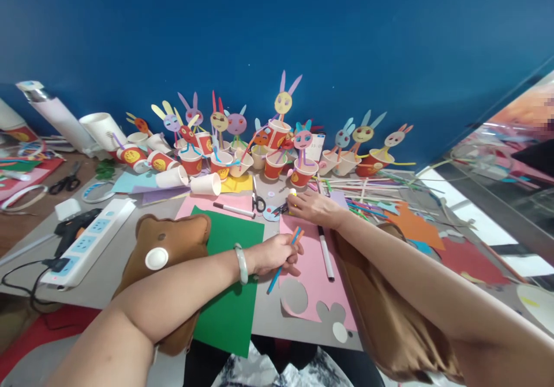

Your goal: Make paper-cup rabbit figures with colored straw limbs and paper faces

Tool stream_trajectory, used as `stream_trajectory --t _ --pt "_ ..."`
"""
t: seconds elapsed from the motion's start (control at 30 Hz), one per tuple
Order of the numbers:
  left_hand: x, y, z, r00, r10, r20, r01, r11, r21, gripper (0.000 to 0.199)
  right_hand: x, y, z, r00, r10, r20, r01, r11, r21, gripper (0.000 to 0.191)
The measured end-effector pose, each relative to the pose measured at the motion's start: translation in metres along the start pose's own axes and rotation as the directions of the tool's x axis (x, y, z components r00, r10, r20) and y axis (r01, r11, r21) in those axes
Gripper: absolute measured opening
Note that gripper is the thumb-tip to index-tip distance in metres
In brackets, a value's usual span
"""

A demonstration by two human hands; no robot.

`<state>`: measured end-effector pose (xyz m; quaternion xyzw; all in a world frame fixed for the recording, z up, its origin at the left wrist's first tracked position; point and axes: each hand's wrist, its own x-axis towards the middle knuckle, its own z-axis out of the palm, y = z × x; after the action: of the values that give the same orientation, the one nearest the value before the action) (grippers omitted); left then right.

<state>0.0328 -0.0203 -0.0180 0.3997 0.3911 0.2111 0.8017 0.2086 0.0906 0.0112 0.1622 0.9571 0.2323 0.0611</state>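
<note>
My left hand (277,254), with a pale bangle at the wrist, is closed on a blue pipe cleaner (274,281) and an orange pipe cleaner (300,236) above the pink paper. My right hand (314,207) reaches further back. Its fingertips close on a small white-and-yellow object (293,192), mostly hidden, beside black scissors (281,209). A pale blue paper disc (271,213) lies left of those scissors. Pink paper (303,295) with cut-out holes and a green sheet (236,295) lie in front of me. On the pink paper rests a white marker (326,254).
Along the blue wall stand several red paper cups (303,173) with paper rabbit figures. Brown cushions (167,248) lie under both forearms. At left are a power strip (89,243) and glue gun (78,231). Pipe cleaners (381,188) and orange paper (411,225) lie right.
</note>
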Motion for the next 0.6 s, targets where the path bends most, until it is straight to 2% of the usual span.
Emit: stream_trajectory --t 0.1,0.17,0.23,0.3,0.37,0.47,0.53,0.6 --pt "-0.001 0.001 0.000 1.000 0.003 0.015 -0.003 1.000 0.023 0.009 0.004 0.001 0.005 0.999 -0.023 0.027 0.021 0.997 0.073 0.028" --pt "-0.003 0.001 0.000 1.000 0.002 0.022 -0.003 1.000 0.026 0.009 0.005 0.002 0.004 0.999 0.004 0.036 -0.010 0.989 0.147 0.027" --pt "-0.004 0.002 0.000 1.000 0.007 0.013 -0.007 1.000 0.029 0.008 0.003 0.003 -0.002 0.995 0.092 0.044 -0.100 0.969 0.226 0.027" --pt "-0.006 0.002 -0.001 1.000 0.010 0.009 -0.011 0.999 0.032 0.006 -0.001 0.006 -0.013 0.969 0.236 0.070 -0.246 0.926 0.285 0.034" --pt "-0.007 0.003 -0.001 1.000 0.003 0.012 -0.004 1.000 0.028 0.003 -0.009 0.010 -0.024 0.908 0.401 0.125 -0.420 0.854 0.308 0.043" --pt "-0.007 0.003 -0.002 0.999 -0.017 0.033 0.017 1.000 0.021 0.003 -0.022 0.011 -0.033 0.763 0.589 0.266 -0.646 0.708 0.285 0.046" --pt "-0.007 0.003 -0.002 0.999 -0.019 0.048 0.018 1.000 0.024 0.004 -0.028 0.008 -0.034 0.669 0.641 0.376 -0.739 0.629 0.241 0.044" --pt "-0.006 0.003 -0.002 0.998 -0.011 0.055 0.010 1.000 0.023 0.007 -0.030 0.002 -0.030 0.609 0.644 0.463 -0.782 0.586 0.212 0.040"
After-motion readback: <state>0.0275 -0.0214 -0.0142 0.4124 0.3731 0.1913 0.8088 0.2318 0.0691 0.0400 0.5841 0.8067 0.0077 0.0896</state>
